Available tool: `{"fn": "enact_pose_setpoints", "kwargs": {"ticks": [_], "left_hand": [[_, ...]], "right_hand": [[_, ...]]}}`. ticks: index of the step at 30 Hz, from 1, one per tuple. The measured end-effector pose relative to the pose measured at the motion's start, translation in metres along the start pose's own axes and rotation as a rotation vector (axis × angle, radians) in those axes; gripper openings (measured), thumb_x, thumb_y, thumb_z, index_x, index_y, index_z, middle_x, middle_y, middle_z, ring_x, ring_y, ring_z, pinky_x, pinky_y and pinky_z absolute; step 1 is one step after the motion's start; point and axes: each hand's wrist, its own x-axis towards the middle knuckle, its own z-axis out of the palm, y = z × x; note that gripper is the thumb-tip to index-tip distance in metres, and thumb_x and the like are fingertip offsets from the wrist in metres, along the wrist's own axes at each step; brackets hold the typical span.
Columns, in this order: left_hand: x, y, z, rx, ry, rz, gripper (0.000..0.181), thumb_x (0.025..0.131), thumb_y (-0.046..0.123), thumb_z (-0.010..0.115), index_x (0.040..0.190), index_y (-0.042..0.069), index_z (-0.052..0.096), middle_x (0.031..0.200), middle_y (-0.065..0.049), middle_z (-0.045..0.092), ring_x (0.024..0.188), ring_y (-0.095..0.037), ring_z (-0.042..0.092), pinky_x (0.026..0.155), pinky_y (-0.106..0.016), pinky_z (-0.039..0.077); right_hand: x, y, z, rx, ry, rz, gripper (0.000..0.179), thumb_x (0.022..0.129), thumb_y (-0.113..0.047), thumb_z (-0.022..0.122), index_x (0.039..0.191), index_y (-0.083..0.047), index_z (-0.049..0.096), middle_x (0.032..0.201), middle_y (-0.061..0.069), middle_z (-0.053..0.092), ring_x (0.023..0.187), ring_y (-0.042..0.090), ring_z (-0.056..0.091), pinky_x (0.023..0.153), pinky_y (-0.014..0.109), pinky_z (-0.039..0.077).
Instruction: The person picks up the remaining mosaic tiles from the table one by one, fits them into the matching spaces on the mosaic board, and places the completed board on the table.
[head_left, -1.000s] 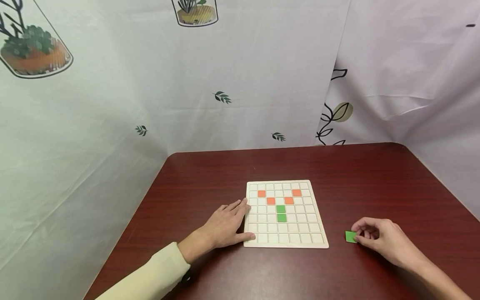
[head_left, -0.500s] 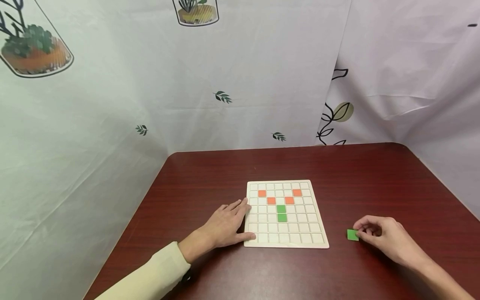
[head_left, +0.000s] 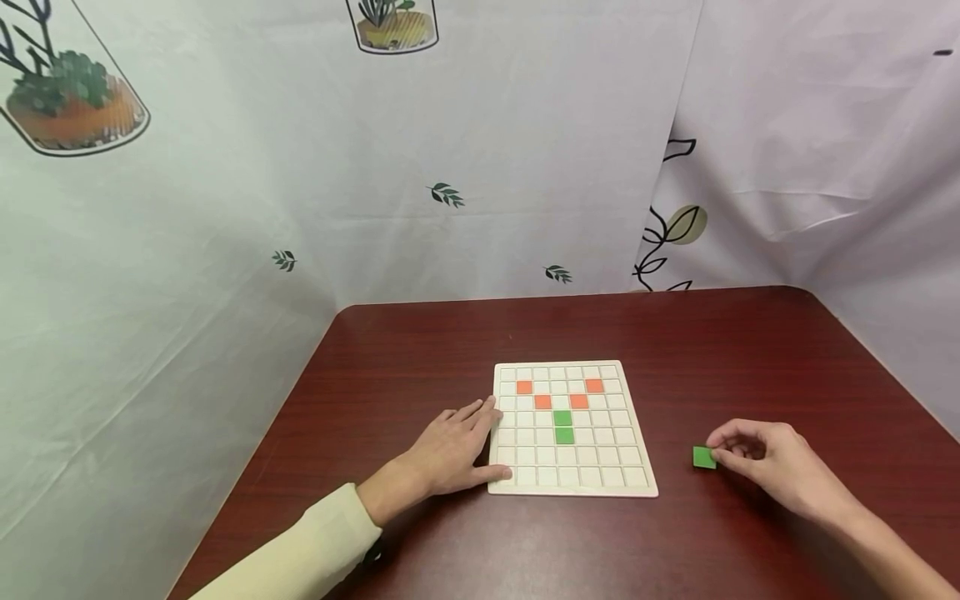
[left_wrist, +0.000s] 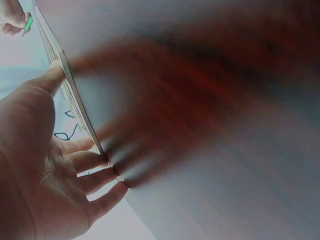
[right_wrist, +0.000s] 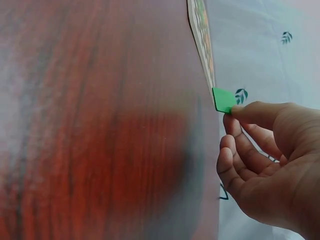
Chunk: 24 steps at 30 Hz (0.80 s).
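A white square-grid board (head_left: 525, 475) lies on the dark red table, with orange tiles (head_left: 542, 402) set in a V shape and two green tiles (head_left: 563, 436) one below the other under it. My left hand (head_left: 453, 454) rests at the board's left edge, fingers spread and straight; in the left wrist view the thumb and fingertips touch that edge. To the right of the board, my right hand (head_left: 780, 467) pinches a loose green tile (head_left: 703, 457) by one corner between thumb and finger. The right wrist view has this green tile (right_wrist: 223, 100) above the table, other fingers curled beneath.
The dark red wooden table (head_left: 420, 350) has rounded far corners. Behind it and at both sides hangs a white cloth (head_left: 525, 167) printed with leaves and potted plants.
My right hand, pinching the green tile, has moved slightly away from me, and the tile has changed its tilt a little. The left hand and the board stay in place.
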Motion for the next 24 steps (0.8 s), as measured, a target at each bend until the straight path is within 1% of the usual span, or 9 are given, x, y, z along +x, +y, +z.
{"fn": "enact_pose_setpoints", "kwargs": {"ticks": [7, 16, 21, 24], "left_hand": [[0.001, -0.001, 0.001, 0.002, 0.0, 0.002, 0.092, 0.088, 0.077, 0.046, 0.152, 0.011, 0.038, 0.161, -0.012, 0.028, 0.146, -0.026, 0.032, 0.108, -0.049, 0.036], [0.001, 0.0, 0.001, -0.009, -0.007, -0.005, 0.092, 0.088, 0.077, 0.045, 0.152, 0.011, 0.037, 0.161, -0.011, 0.028, 0.146, -0.026, 0.031, 0.109, -0.05, 0.035], [0.001, 0.0, 0.0, -0.009, -0.002, -0.005, 0.092, 0.088, 0.077, 0.046, 0.152, 0.012, 0.038, 0.161, -0.011, 0.028, 0.146, -0.026, 0.032, 0.109, -0.05, 0.035], [0.001, 0.0, 0.0, -0.008, -0.001, -0.005, 0.092, 0.088, 0.077, 0.046, 0.151, 0.012, 0.038, 0.161, -0.011, 0.028, 0.146, -0.026, 0.032, 0.109, -0.05, 0.036]], "right_hand": [[0.007, -0.005, 0.0, -0.024, 0.029, -0.006, 0.011, 0.088, -0.016, 0.077, 0.091, -0.024, 0.07, 0.073, -0.011, 0.06, 0.067, 0.005, 0.054, 0.059, 0.02, 0.039], [0.021, -0.015, 0.003, 0.005, 0.03, -0.001, 0.009, 0.088, -0.017, 0.077, 0.091, -0.022, 0.07, 0.073, -0.009, 0.062, 0.066, 0.006, 0.056, 0.06, 0.02, 0.042], [0.029, -0.024, 0.007, 0.04, 0.022, -0.011, 0.009, 0.087, -0.018, 0.077, 0.09, -0.021, 0.07, 0.074, -0.007, 0.063, 0.066, 0.007, 0.057, 0.06, 0.02, 0.043], [0.034, -0.028, 0.01, 0.067, 0.006, -0.01, 0.009, 0.087, -0.016, 0.077, 0.09, -0.019, 0.07, 0.075, -0.004, 0.066, 0.067, 0.008, 0.058, 0.061, 0.02, 0.045]]}}
